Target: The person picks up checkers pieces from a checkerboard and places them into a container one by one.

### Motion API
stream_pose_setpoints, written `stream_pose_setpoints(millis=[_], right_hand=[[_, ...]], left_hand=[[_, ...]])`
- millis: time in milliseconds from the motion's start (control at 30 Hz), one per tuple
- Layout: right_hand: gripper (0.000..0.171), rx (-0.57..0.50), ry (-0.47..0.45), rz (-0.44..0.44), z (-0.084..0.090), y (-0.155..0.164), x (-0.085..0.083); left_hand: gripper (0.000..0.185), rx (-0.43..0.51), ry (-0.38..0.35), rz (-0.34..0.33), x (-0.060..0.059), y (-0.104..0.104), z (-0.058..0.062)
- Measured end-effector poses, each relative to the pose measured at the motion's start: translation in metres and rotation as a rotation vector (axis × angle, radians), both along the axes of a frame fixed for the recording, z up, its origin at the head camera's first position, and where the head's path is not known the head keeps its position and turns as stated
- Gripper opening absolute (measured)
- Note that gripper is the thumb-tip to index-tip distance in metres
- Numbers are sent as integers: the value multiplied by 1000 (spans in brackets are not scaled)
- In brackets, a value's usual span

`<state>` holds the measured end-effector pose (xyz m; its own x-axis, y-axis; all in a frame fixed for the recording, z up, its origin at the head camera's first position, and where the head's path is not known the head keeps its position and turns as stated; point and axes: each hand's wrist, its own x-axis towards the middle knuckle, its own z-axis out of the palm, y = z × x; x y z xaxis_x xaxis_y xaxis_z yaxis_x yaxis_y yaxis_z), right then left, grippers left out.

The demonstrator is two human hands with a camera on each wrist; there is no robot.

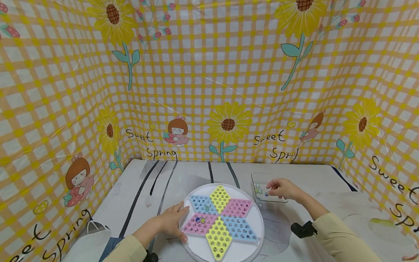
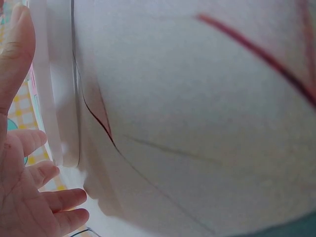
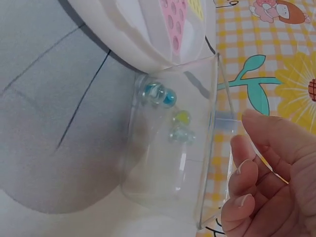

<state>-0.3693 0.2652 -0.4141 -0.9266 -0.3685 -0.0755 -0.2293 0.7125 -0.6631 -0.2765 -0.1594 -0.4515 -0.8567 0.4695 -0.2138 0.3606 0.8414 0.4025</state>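
A round white Chinese checkers board (image 1: 240,244) with a pink, yellow and blue star of holes lies in front of me. Two marbles (image 1: 200,220) sit in its left pink point and a greenish marble (image 1: 207,208) in the upper left blue one. My left hand (image 1: 170,221) rests at the board's left rim, thumb and fingers spread. Over a clear plastic box (image 3: 163,182) right of the board hovers my right hand (image 1: 284,190), fingers loosely bent, with no marble showing between thumb and fingers. Several glass marbles (image 3: 181,126) lie inside the box.
A checked cloth (image 1: 199,72) with sunflowers walls the table on the back and sides. The table (image 1: 183,173) has a white cover with dark lines. A white object with a loop (image 1: 95,233) lies at the front left.
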Motion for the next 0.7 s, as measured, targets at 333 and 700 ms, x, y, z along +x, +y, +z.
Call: stream_pose_setpoints(millis=[333, 700], right_hand=[[24, -22, 7, 7, 7, -12, -1], [20, -36, 17, 72, 10, -66, 2]], left_hand=[[104, -7, 0, 2, 0, 0, -1], [104, -11, -18, 15, -2, 1, -1]])
